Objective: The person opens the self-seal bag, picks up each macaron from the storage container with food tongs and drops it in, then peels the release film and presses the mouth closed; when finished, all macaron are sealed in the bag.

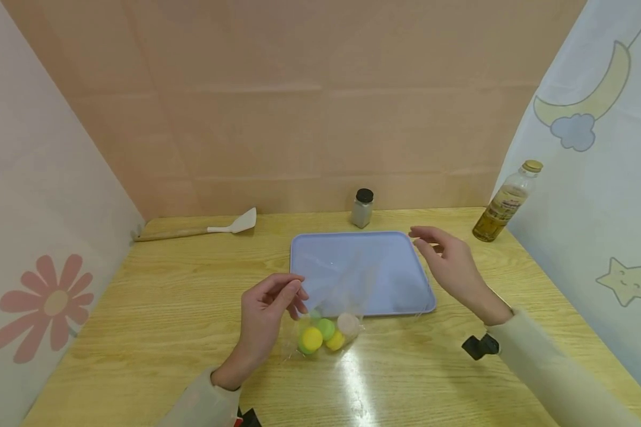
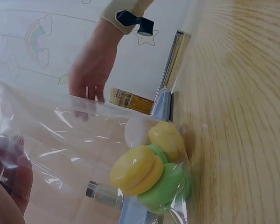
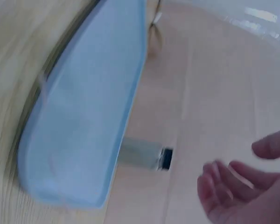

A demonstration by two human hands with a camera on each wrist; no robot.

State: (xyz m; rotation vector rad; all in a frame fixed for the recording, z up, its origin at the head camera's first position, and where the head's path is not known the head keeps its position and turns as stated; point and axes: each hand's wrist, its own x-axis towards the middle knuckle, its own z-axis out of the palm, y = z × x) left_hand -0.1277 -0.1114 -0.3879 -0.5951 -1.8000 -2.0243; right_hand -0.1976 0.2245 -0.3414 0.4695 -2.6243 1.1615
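Note:
A clear plastic bag (image 2: pixel 51 140) holds several macarons in yellow (image 1: pixel 312 339), green (image 1: pixel 326 328) and a pale white (image 1: pixel 348 324). My left hand (image 1: pixel 267 311) pinches the bag's upper part between thumb and fingers. The macarons lie bunched at the bag's bottom, in front of the blue tray (image 1: pixel 406 261). Over the tray's right edge, my right hand (image 1: pixel 454 267) hovers with its fingers loosely bent and nothing in them; the right wrist view shows that hand (image 3: pixel 247 186) apart from the tray. The bag's film is hard to trace over the tray.
Behind the tray stands a small jar with a black lid (image 1: pixel 361 209). A bottle of amber liquid (image 1: pixel 504 204) stands at the back right. At the back left lies a white-headed spatula (image 1: pixel 240 223) with a wooden handle. Fabric walls border the wooden table (image 1: pixel 181 296).

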